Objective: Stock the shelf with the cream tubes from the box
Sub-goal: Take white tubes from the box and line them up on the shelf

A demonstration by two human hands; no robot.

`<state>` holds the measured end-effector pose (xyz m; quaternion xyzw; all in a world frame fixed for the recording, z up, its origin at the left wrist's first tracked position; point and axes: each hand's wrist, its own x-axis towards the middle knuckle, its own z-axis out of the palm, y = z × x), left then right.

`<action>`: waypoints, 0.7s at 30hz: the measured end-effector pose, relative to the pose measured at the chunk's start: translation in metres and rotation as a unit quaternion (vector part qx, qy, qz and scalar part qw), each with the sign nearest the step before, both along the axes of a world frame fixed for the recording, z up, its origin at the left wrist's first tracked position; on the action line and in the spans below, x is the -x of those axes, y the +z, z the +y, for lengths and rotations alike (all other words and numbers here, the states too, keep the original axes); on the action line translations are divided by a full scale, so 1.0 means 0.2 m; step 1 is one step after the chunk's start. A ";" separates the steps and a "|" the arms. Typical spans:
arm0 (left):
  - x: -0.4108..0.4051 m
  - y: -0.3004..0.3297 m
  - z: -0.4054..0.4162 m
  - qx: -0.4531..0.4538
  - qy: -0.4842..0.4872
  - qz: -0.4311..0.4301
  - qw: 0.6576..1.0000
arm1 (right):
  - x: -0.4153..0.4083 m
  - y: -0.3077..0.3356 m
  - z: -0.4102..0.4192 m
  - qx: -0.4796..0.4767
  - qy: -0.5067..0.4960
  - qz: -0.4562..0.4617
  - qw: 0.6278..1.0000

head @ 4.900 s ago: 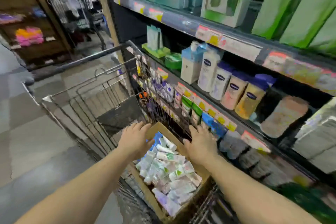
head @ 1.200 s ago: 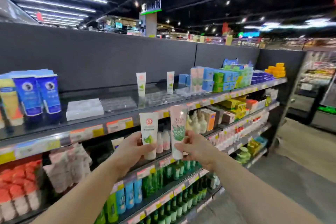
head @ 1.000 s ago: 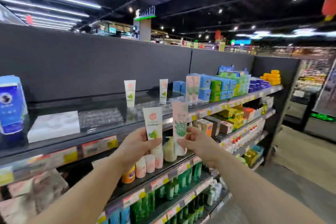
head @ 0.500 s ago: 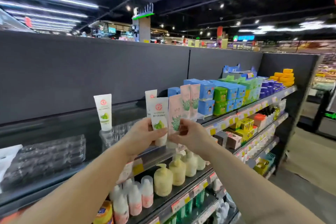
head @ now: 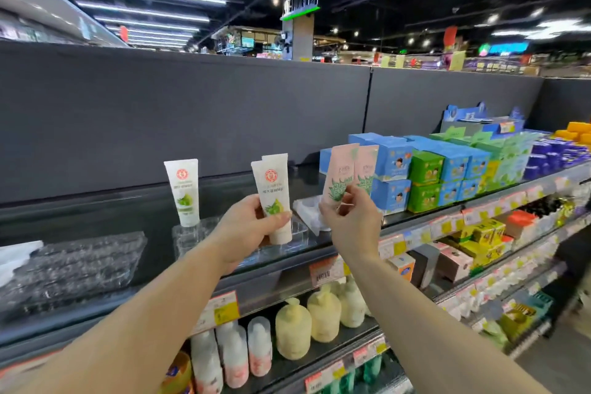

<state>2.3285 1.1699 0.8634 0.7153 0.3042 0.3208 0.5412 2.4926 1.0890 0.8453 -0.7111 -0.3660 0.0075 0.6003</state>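
My left hand (head: 246,230) grips a white cream tube with a red seal and green fruit print (head: 272,189), held upright, cap down, over the top shelf (head: 153,211). Right behind it stands another white tube (head: 278,158), mostly hidden. My right hand (head: 350,221) pinches a pink cream tube with green leaves (head: 340,174) near its lower end; a second pink tube (head: 367,169) stands just behind it on the shelf. One more white tube (head: 185,190) stands alone further left. The box is out of view.
Clear plastic trays (head: 73,265) lie on the top shelf at left and under my hands. Blue and green cartons (head: 425,176) fill the shelf to the right. Pump bottles (head: 307,323) stand on the shelf below, behind price tags (head: 220,307).
I lifted two tubes out of the box in the cart and turned toward the shelf. In the last second both hands have risen and moved forward over the top shelf, close to the standing tubes.
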 end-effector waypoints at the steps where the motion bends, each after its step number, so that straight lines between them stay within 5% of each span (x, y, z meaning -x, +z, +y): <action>1: 0.00 0.00 0.01 0.002 -0.002 -0.001 1.000 | 0.00 -0.01 0.02 -0.005 -0.003 0.001 1.000; 21: 0.01 0.02 0.05 0.010 -0.017 -0.012 1.000 | 0.05 -0.06 0.12 0.072 -0.147 -0.025 0.986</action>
